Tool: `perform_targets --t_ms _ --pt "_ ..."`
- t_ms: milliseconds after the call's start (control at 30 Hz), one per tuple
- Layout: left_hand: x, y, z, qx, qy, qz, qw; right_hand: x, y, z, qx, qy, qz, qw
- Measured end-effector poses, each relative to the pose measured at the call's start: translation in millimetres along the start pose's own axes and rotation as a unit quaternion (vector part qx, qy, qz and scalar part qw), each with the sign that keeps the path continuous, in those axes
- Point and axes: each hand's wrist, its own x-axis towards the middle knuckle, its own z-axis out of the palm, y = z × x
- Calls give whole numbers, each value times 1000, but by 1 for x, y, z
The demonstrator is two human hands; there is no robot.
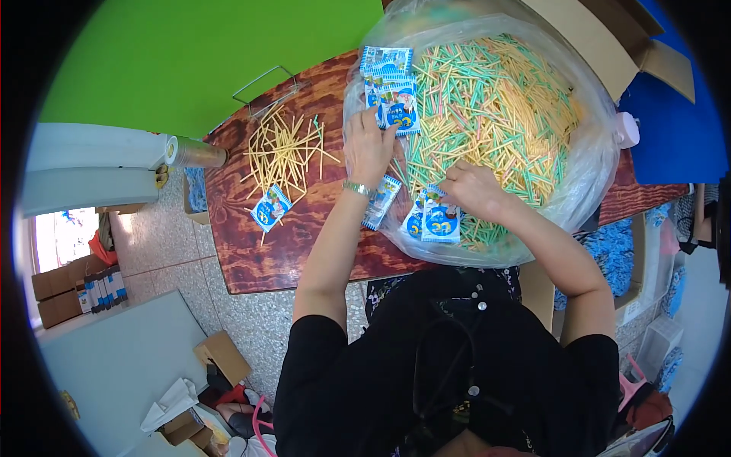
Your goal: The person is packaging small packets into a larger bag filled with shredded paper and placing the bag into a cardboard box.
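Observation:
A large clear plastic bag (pixel 598 190) lies spread open, full of thin sticks (pixel 487 99) in yellow, green and pink. At its left edge my left hand (pixel 369 148) has thumb and fingers closed at the lower edge of a blue-and-white packet (pixel 399 109), which overlaps several similar ones. My right hand (pixel 476 192) is over the sticks, its fingers curled together; whatever they hold is hidden. Just below those fingers, overlapping packets (pixel 440 221) lie on the sticks at the near side. Another packet (pixel 382 202) rests beside my left wrist.
Loose yellow sticks (pixel 283 152) are piled on the reddish wooden table (pixel 251 270), with a single packet (pixel 271 208) at their near end. A wire handle (pixel 263 87) stands behind the pile. An open cardboard box (pixel 586 34) is at the far right, near a white cap (pixel 627 130).

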Motion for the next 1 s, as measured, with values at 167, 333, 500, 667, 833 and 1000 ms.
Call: perform_targets --t_ms 167,333,500,667,833,1000 --pt "-34 36 -43 -303 -179 -22 936 -20 5 -14 -46 90 -52 994" --pt "-68 55 -62 -334 -303 -63 890 -23 4 -31 -17 141 -29 989" --pt "-64 67 -52 -439 -335 -198 810 -28 3 -46 228 203 23 952" --pt "-39 100 -57 -536 -346 -234 733 -40 10 -52 287 232 32 929" --pt "-43 99 -31 -495 -326 -200 780 -46 12 -57 267 248 29 931" --pt "-33 111 -34 -457 -292 -168 823 -50 32 -58 329 226 21 917"
